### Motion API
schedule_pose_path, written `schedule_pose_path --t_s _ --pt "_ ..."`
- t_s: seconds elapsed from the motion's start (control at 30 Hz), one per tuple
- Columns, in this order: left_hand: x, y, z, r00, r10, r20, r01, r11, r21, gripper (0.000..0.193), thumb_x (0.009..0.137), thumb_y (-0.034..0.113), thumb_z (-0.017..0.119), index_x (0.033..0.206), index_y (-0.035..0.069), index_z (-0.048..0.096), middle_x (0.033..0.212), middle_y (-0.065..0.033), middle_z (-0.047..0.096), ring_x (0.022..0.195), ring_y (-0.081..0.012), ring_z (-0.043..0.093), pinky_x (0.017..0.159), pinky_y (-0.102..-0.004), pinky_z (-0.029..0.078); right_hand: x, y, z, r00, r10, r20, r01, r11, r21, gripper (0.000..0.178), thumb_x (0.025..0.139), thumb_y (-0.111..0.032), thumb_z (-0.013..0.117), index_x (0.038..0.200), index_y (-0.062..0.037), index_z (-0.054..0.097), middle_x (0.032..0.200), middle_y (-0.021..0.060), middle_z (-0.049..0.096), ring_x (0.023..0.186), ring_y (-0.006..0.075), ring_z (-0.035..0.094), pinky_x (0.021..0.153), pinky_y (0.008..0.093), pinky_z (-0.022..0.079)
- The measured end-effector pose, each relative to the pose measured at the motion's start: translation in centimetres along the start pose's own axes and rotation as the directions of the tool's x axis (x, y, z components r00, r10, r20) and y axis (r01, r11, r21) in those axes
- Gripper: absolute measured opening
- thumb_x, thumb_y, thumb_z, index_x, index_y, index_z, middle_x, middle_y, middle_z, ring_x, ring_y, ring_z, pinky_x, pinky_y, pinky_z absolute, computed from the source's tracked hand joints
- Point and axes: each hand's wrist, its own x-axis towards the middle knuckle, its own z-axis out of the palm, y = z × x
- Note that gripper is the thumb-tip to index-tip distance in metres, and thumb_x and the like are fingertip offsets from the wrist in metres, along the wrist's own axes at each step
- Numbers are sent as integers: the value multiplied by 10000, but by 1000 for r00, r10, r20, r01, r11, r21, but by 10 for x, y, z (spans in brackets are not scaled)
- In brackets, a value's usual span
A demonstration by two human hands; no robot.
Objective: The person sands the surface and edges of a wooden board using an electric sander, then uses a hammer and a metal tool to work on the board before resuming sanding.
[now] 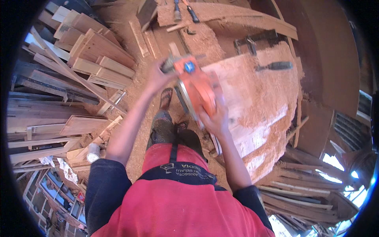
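An orange electric hand planer (197, 85) with a blue round knob is between my two hands, held up beside the left edge of a workbench. My right hand (215, 118) is wrapped round its rear handle. At the planer's front end, my left hand (161, 77) grips the body near the knob, its fingers partly hidden. The tool's metal side and base face left. Close by, the wooden workbench (237, 83) lies under heavy shavings, with a pale bare patch near the planer.
A dark-handled chisel (276, 66) and a metal clamp (256, 41) lie on the bench. Farther off are an orange-and-black-handled tool (191, 14) and a brush-like tool (177, 14). Stacked boards (98, 49) fill the left; more planks (304, 189) lie at right. A can (93, 152) stands at left.
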Motion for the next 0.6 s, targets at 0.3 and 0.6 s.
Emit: schedule_pose_path --t_s 0.3,0.6 --pt "-17 -13 14 985 1 -171 -50 959 -280 828 781 430 828 1348 -98 537 1222 -217 658 1121 -231 636 957 -357 496 -18 -5 -14 980 9 196 -37 989 140 399 794 -186 726 1134 -9 616 966 160 660 890 247 645 790 371 509" --pt "-290 -36 172 994 39 -105 -39 999 11 829 754 433 835 1359 -50 538 1232 -231 598 1163 -328 565 1020 -420 429 -313 59 -105 930 323 176 -301 943 -141 585 729 -157 731 1281 -40 579 898 201 692 819 397 698 692 436 549"
